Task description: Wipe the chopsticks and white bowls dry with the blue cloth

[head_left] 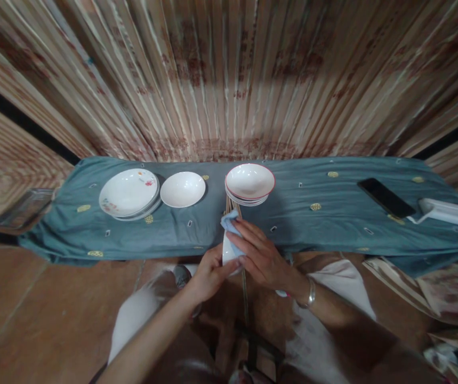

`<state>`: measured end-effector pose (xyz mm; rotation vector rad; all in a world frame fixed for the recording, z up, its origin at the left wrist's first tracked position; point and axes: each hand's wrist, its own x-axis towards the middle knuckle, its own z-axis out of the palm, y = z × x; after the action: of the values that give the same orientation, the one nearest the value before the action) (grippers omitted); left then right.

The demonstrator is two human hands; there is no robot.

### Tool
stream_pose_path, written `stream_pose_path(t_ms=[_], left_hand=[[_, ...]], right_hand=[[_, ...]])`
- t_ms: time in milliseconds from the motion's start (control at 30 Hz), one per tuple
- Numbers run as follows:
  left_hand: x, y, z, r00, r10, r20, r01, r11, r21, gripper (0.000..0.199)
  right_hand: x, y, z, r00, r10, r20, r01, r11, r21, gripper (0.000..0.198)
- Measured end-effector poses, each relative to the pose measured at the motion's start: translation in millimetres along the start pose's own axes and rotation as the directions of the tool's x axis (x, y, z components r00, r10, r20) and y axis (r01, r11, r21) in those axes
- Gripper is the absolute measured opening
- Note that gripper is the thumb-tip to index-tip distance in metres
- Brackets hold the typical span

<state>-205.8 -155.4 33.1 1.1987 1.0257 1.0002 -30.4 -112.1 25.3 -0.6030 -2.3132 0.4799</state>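
Note:
Near the table's front edge, my left hand (209, 273) grips a white bowl (227, 254) that is tilted on its side. My right hand (261, 256) presses a light blue cloth (231, 220) against the bowl, fingers closed over the cloth. Much of the bowl is hidden behind my fingers. Just beyond the hands stands a stack of white bowls with a red rim (250, 181). Chopsticks (229, 204) lie partly under that stack. To its left sits a single white bowl (183, 189), beside a stack of white plates with a flower pattern (128, 193).
A blue-green cloth with yellow prints covers the narrow table (308, 229). On the right lie a black phone (386, 198) and a white bar-shaped object (452, 212). A pleated curtain (229, 80) hangs behind the table. My knees are below its front edge.

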Motion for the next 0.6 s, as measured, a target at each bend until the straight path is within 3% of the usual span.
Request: stream_pose_path(t_ms=[67, 200, 300, 500, 600], left_hand=[[1, 0, 0, 1.0, 0.015, -0.007, -0.015, 1.0, 0.014, 0.035], [2, 1, 2, 1.0, 0.009, -0.003, -0.009, 0.999, 0.046, 0.039], [3, 3, 2, 1.0, -0.002, 0.007, 0.002, 0.998, 0.059, 0.042], [4, 2, 3, 1.0, 0.017, -0.005, -0.017, 0.994, 0.112, 0.037], [3, 2, 5, 1.0, 0.009, 0.006, -0.01, 0.989, 0.145, 0.036]], right_hand=[[1, 3, -1, 1.0, -0.008, 0.015, 0.008, 1.0, -0.029, 0.056], [5, 13, -5, 0.991, 0.133, -0.026, -0.131, 0.989, 0.063, 0.051], [5, 13, -6, 0.985, 0.168, -0.048, -0.163, 0.981, 0.103, 0.05], [4, -3, -2, 1.0, -0.016, 0.023, 0.017, 0.999, -0.036, 0.054], [6, -5, -3, 0.999, -0.022, 0.044, 0.024, 0.999, -0.034, 0.05]])
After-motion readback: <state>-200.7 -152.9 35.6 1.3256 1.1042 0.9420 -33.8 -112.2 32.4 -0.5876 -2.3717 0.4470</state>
